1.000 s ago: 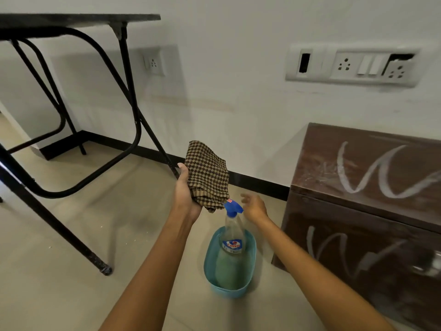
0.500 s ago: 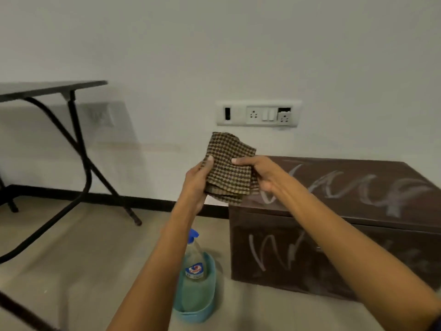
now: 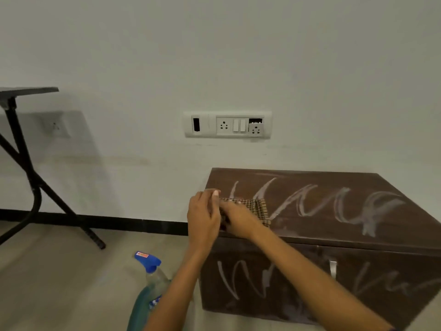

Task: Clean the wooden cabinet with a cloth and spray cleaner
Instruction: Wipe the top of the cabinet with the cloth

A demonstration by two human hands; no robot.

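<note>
- A teal tub (image 3: 136,312) sits on the floor (image 3: 59,283) just left of the cabinet. A spray bottle (image 3: 156,279) with a blue trigger head stands upright in it. The person's left forearm crosses in front and hides the tub's right side.
- The cabinet (image 3: 334,235) is a low, dark brown wooden box against the wall (image 3: 214,56), with its lid closed. White scribbles run across its top and front. A small metal latch (image 3: 332,268) hangs on the front face.
- A brown checked cloth (image 3: 259,207) lies on the cabinet top at the front left corner.
- The right hand (image 3: 238,220) lies on top of the cloth, touching it, knuckles up. Its fingertips point left and are hidden behind the other hand, so I cannot tell whether they pinch the cloth or lie flat.
- The left hand (image 3: 202,218) is at the cloth's left edge, over the cabinet's corner, fingers loosely bent and the thumb raised. It is blurred, so I cannot tell whether it grips the cloth.
- To the left stands a black folding table (image 3: 26,163).
- On the wall above the cabinet is a white switch panel (image 3: 228,125).
</note>
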